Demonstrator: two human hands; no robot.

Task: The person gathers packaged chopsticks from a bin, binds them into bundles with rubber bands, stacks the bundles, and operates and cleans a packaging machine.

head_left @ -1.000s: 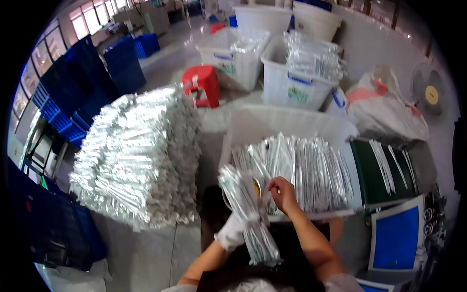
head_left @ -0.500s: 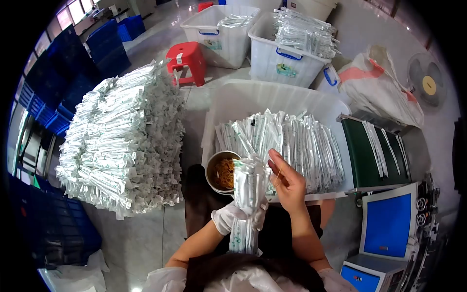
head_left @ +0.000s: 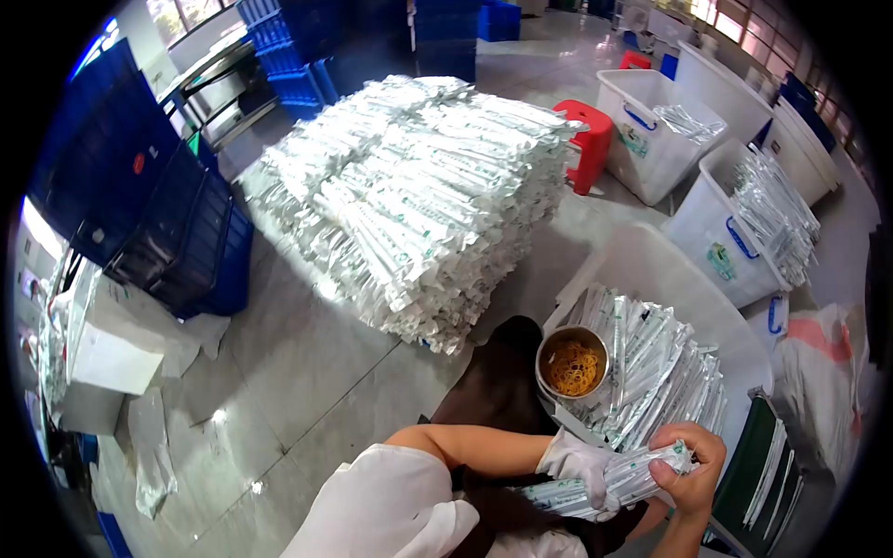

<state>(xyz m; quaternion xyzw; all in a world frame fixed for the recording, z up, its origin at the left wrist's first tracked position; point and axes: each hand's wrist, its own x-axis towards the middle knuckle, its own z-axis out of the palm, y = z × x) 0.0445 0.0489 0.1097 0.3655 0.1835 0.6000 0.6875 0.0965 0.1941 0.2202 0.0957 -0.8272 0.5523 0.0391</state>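
Observation:
My left hand (head_left: 581, 468), in a white glove, is closed round a bundle of slim white-and-silver wrapped packets (head_left: 640, 474) held low over my lap. The bundle lies nearly level. My bare right hand (head_left: 690, 463) grips its right end, thumb and fingers bent round the packet tips. No rubber band can be made out on it. Just beyond my hands, a metal bowl (head_left: 541, 365) contains tan rubber bands (head_left: 572, 368). It sits at the near left corner of a translucent bin (head_left: 672, 256) with many loose packets (head_left: 642, 358) inside.
A tall stack of bundled packets (head_left: 409, 205) stands on the floor ahead. Blue crates (head_left: 177, 223) rise at the left. A red stool (head_left: 589, 144) and white bins (head_left: 642, 139) are farther off. At the right, a green conveyor belt (head_left: 758, 465) carries several packets.
My view has swung left. The bundle has gone from upright to nearly level. My right hand, earlier apart with a rubber band on its fingers, now grips the bundle's end.

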